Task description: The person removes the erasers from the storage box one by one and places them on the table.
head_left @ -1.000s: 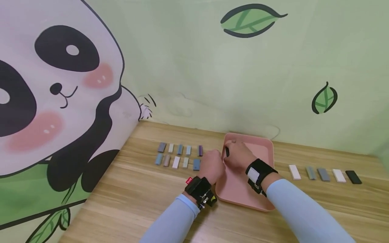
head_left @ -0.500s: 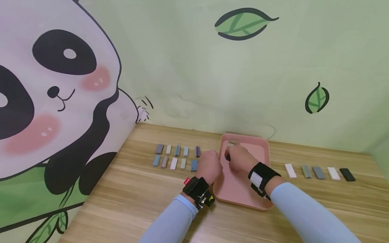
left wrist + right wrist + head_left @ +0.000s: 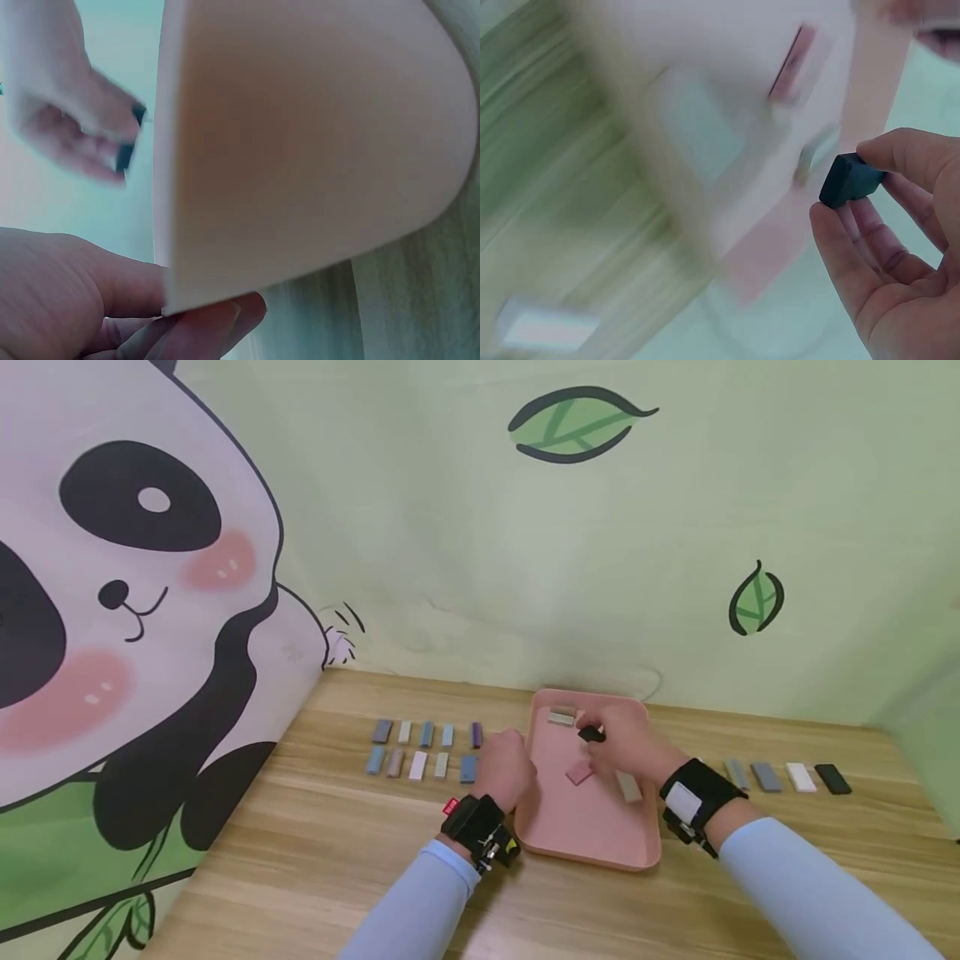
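My right hand (image 3: 626,747) has lifted off the tray floor, fingers (image 3: 900,154) pinching the dark block (image 3: 849,180) above the pink tray (image 3: 592,839). Left hand (image 3: 504,768) still grips the tray's left rim. Pink and beige blocks now show uncovered in the tray. Block is clear to carry to the counter (image 3: 315,860).

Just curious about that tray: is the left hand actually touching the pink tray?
Touching. The left wrist view shows the left hand's fingers curled under the edge of the pink tray, pressed against it.
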A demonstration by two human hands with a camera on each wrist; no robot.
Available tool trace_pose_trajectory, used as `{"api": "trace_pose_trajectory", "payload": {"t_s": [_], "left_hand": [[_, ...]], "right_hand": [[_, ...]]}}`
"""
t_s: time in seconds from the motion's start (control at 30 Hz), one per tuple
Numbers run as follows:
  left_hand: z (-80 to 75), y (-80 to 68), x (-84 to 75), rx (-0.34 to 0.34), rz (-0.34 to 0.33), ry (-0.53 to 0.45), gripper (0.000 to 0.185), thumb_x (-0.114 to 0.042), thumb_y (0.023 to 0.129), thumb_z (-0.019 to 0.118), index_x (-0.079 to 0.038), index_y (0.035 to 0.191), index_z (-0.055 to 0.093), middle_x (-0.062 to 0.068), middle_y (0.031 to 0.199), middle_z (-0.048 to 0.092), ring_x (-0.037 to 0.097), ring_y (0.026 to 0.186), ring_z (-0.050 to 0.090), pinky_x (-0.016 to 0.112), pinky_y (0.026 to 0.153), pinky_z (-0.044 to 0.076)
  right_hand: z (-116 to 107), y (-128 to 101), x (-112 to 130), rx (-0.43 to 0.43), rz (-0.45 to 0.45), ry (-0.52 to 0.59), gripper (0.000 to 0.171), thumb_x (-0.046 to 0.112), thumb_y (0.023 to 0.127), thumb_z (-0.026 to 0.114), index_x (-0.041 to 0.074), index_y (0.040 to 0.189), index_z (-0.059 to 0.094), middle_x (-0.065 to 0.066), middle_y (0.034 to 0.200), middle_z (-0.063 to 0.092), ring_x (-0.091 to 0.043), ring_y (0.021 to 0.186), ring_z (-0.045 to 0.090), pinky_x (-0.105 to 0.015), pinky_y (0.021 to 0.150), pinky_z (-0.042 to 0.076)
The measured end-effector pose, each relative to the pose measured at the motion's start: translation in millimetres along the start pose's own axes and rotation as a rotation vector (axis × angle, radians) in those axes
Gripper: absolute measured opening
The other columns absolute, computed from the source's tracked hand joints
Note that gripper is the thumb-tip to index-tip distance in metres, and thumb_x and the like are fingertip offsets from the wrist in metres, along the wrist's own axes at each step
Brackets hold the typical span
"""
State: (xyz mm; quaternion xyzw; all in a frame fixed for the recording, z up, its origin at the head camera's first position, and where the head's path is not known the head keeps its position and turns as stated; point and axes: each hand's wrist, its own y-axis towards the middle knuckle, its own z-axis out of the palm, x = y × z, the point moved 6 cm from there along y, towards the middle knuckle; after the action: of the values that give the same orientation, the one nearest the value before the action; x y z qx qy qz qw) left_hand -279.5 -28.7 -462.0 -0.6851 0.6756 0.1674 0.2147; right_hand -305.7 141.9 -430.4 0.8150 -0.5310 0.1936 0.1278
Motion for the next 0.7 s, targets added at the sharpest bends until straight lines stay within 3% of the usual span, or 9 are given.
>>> {"api": "trace_pose_trajectory", "payload": {"t_s": [0.13,0.4,0.7], "left_hand": [[-0.3,1.4,0.2,-0.015,0.01,0.018,0.006,-0.006,0.079,0.066,-0.003,0.084,0.066,0.007,0.076,0.066,0.016,0.06,0.055,0.025,0.049,0.041],[-3.0,0.4,-3.4,0.002,0.023,0.023,0.003,-0.005,0.079,0.065,-0.003,0.081,0.066,0.007,0.073,0.064,0.016,0.059,0.054,0.026,0.048,0.041],[2.3,0.5,-2.7,0.025,0.002,0.004,0.004,-0.004,0.08,0.062,-0.003,0.081,0.065,0.007,0.074,0.063,0.018,0.06,0.055,0.027,0.049,0.042]], "right_hand": [[-23,-23,-31,0.023,0.098,0.055,0.029,0.013,0.084,0.065,0.008,0.113,0.065,-0.009,0.107,0.065,-0.023,0.091,0.059,-0.039,0.079,0.051],[-61,-88,-108,-0.003,0.245,-0.025,0.036,0.014,0.085,0.063,0.002,0.118,0.061,-0.022,0.108,0.061,-0.025,0.083,0.059,-0.03,0.06,0.047],[-84,-162,-178,-0.05,0.327,-0.134,0.036,0.012,0.079,0.067,-0.006,0.109,0.062,-0.03,0.1,0.062,-0.04,0.087,0.06,-0.046,0.066,0.048]]}}
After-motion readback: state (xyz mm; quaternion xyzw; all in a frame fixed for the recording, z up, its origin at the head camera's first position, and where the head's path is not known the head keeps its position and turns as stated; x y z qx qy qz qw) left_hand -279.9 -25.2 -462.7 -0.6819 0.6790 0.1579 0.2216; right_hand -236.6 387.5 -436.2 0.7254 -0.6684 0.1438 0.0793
